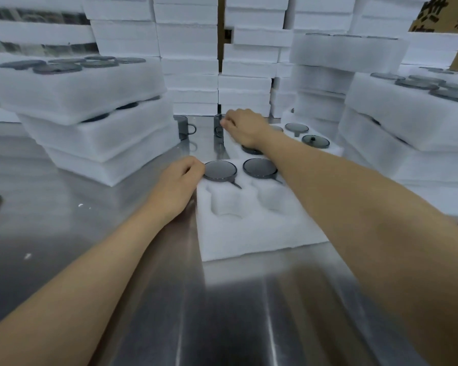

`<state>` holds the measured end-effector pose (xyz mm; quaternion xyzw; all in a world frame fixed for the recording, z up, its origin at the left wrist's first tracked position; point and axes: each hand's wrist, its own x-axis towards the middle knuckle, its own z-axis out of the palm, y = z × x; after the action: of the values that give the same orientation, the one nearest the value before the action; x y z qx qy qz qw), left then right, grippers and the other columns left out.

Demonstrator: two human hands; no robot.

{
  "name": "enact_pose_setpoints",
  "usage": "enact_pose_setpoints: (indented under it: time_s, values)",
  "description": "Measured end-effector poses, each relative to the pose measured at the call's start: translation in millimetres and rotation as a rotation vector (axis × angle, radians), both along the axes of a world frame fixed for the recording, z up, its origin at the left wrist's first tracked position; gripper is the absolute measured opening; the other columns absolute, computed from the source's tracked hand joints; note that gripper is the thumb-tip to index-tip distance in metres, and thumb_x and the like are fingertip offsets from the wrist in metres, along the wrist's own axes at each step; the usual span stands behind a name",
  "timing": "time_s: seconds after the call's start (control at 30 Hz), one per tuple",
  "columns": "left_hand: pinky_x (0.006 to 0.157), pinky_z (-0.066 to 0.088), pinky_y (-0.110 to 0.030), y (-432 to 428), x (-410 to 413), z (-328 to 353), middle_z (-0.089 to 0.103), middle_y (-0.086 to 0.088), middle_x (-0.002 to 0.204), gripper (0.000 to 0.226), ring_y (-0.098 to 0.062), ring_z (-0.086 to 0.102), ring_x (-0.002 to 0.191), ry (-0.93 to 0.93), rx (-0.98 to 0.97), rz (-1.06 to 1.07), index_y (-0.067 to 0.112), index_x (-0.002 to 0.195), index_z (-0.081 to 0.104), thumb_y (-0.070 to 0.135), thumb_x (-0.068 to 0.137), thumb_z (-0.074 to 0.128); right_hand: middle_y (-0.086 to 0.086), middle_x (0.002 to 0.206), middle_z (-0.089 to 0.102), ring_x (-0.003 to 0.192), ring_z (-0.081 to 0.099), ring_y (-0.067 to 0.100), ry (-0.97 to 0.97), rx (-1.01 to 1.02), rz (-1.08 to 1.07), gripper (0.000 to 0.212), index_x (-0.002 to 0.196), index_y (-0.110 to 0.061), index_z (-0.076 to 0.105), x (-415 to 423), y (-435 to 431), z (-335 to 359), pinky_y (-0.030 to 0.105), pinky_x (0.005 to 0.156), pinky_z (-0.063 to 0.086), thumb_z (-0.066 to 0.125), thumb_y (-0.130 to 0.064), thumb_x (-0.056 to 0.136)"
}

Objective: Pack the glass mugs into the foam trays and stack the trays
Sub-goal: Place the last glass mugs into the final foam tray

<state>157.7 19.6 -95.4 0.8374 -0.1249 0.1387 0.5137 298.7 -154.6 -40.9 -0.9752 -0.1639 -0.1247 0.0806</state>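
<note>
A white foam tray (254, 233) lies on the steel table in front of me. Two grey glass mugs (220, 170) (259, 167) sit in its far pockets; the two nearer pockets hold nothing. My left hand (179, 186) rests curled at the tray's left edge, its fingers touching the rim of the left mug. My right hand (245, 129) reaches past the tray and pinches the rim of a loose grey mug (218, 128) standing on the table. Another loose mug (183, 127) stands to its left.
A stack of filled trays (90, 120) stands at the left. More filled stacks (407, 120) rise on the right. A partly filled tray (310, 140) lies behind my right arm. Piles of white foam (191, 54) wall the back of the steel table (169, 313).
</note>
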Motion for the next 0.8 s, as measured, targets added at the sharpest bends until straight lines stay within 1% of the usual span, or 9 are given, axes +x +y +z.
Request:
enact_pose_setpoints:
  time_s: [0.1,0.17,0.23,0.3,0.4,0.5,0.6,0.7,0.8]
  values:
    - [0.063,0.032,-0.028,0,-1,2,0.047,0.003,0.070,0.032,-0.012,0.041,0.066,0.005,-0.007,-0.011,0.015,0.069,0.043,0.022,0.100,0.040,0.013,0.116,0.060,0.107,0.053,0.032,0.095,0.009,0.074,0.040,0.116,-0.014,0.049,4,1,-1,0.037,0.082,0.035,0.027,-0.044,0.102]
    - [0.066,0.033,-0.032,0,-3,3,0.049,-0.003,0.075,0.031,-0.014,0.043,0.070,0.007,-0.010,-0.020,0.007,0.074,0.046,0.022,0.100,0.040,0.012,0.124,0.056,0.115,0.051,0.031,0.164,-0.038,0.105,0.046,0.120,-0.015,0.051,7,1,-1,0.038,0.090,0.036,0.024,-0.048,0.102]
    - [0.067,0.034,-0.032,0,-4,4,0.052,-0.006,0.079,0.035,-0.014,0.045,0.072,0.012,-0.007,-0.025,-0.001,0.080,0.049,0.029,0.096,0.041,0.009,0.136,0.051,0.124,0.045,0.030,0.179,-0.146,0.078,0.049,0.130,-0.024,0.050,7,1,1,0.041,0.100,0.032,0.023,-0.052,0.100]
    - [0.067,0.034,-0.032,0,-4,5,0.052,-0.006,0.078,0.040,-0.014,0.044,0.072,0.015,-0.005,-0.028,-0.002,0.082,0.049,0.035,0.089,0.039,0.007,0.141,0.047,0.129,0.040,0.030,0.181,-0.234,0.049,0.044,0.136,-0.032,0.047,10,4,3,0.044,0.105,0.026,0.024,-0.047,0.101]
    - [0.067,0.034,-0.033,0,-4,4,0.049,-0.005,0.077,0.037,-0.014,0.043,0.071,0.009,-0.011,-0.043,-0.004,0.081,0.047,0.031,0.093,0.039,0.011,0.134,0.048,0.125,0.038,0.031,0.180,-0.256,0.081,0.040,0.131,-0.025,0.054,12,6,4,0.048,0.104,0.023,0.027,-0.030,0.101]
    - [0.063,0.031,-0.029,0,-2,3,0.047,-0.006,0.075,0.034,-0.013,0.041,0.068,0.000,-0.010,-0.042,-0.003,0.078,0.045,0.024,0.097,0.040,0.009,0.127,0.051,0.121,0.039,0.028,0.154,-0.175,0.156,0.035,0.117,-0.018,0.065,11,5,3,0.045,0.100,0.023,0.037,-0.025,0.098]
    - [0.062,0.030,-0.028,0,-1,1,0.046,-0.008,0.075,0.032,-0.013,0.040,0.068,0.002,-0.010,-0.042,-0.004,0.078,0.044,0.019,0.100,0.040,0.004,0.130,0.051,0.126,0.034,0.026,0.101,-0.107,0.210,0.031,0.114,-0.014,0.068,8,4,2,0.042,0.100,0.023,0.044,-0.019,0.095]
    - [0.067,0.033,-0.032,2,-1,1,0.049,-0.010,0.078,0.032,-0.015,0.044,0.072,0.006,0.001,-0.051,-0.005,0.081,0.047,0.020,0.100,0.040,0.005,0.127,0.056,0.124,0.039,0.028,-0.096,-0.009,0.270,0.027,0.109,-0.010,0.071,-1,2,4,0.039,0.100,0.032,0.050,-0.010,0.092]
    - [0.070,0.033,-0.033,3,0,1,0.050,-0.009,0.079,0.033,-0.016,0.044,0.074,0.021,0.003,-0.050,-0.008,0.084,0.049,0.021,0.100,0.041,0.010,0.114,0.063,0.111,0.053,0.026,-0.220,0.284,0.271,0.021,0.103,-0.005,0.074,-24,0,20,0.033,0.095,0.040,0.058,-0.004,0.090]
